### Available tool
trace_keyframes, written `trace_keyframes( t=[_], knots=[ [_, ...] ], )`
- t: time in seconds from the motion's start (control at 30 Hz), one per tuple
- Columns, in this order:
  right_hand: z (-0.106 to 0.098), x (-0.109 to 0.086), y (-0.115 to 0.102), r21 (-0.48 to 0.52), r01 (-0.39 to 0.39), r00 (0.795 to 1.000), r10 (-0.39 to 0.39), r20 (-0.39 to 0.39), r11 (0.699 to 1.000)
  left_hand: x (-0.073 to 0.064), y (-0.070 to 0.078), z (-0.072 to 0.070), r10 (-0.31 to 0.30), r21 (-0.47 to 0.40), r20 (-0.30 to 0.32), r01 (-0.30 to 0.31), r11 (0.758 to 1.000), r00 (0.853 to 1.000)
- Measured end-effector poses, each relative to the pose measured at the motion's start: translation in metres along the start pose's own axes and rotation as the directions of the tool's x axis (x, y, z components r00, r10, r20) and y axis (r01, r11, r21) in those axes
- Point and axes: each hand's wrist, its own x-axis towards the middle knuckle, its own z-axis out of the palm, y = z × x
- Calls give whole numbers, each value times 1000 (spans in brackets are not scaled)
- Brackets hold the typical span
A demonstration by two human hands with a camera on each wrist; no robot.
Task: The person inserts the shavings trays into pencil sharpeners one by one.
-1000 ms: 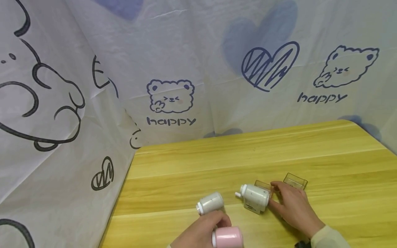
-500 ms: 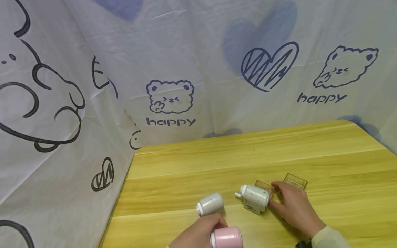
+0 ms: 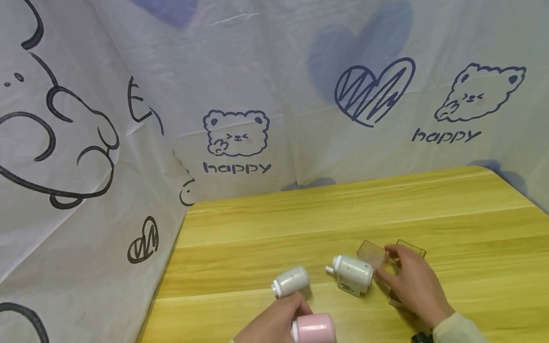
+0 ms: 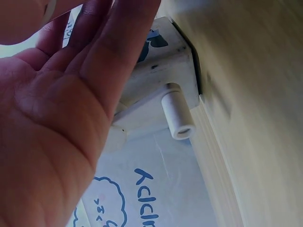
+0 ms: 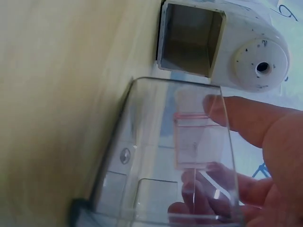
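Observation:
My left hand (image 3: 279,319) holds a pink pencil sharpener (image 3: 315,328) near the table's front edge, fingers curled behind it. Just beyond lies a white speckled sharpener (image 3: 293,281). A white sharpener with a crank handle (image 4: 177,111) shows past my fingers in the left wrist view. My right hand (image 3: 416,286) pinches a clear, pinkish-tinted drawer (image 5: 196,146) between thumb and fingers. Beside it another white crank sharpener (image 5: 262,52) shows its round pencil hole and a hollow square drawer slot. A larger clear drawer (image 5: 177,81) stands between the wrist camera and my fingers.
The yellow wood-grain table (image 3: 334,214) carries everything. A white cloth (image 3: 296,95) printed with bears and hearts hangs behind it and along the left side. A dark object (image 3: 422,337) sits at my right wrist.
My right hand has shifted slightly right, bringing the pinkish drawer up and away from the right-hand sharpener. My left hand and the pink sharpener have barely moved.

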Motion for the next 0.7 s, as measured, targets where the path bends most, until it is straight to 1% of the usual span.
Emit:
trace_keyframes(
  t=[0.1,0.2,0.3,0.37,0.47,0.57,0.63,0.7],
  knots=[
    [-2,0,-1,34,-17,999,19,-48,999,0,-1,0,15,6,4,-15,1000,1000],
    [-3,-1,-4,104,0,990,14,-138,995,0,0,0,6,-14,5,-6,1000,1000],
    [-1,-2,-8,179,71,972,-28,-232,981,-1,1,1,-5,-37,5,5,999,1000],
    [0,-4,-10,212,121,962,-62,-267,970,0,2,0,-3,-39,5,3,999,1000],
    [0,-4,-11,263,172,953,-93,-287,949,1,2,-1,4,-26,5,-4,1000,1000],
    [-2,-4,-12,301,198,951,-108,-291,933,1,1,-1,1,-20,8,-1,1000,1000],
    [-3,-4,-12,327,216,951,-122,-284,920,1,1,-1,-2,-24,9,2,1000,1000],
    [-5,-5,-13,361,237,954,-147,-260,902,1,1,0,-12,-36,8,12,999,1000]
  ],
)
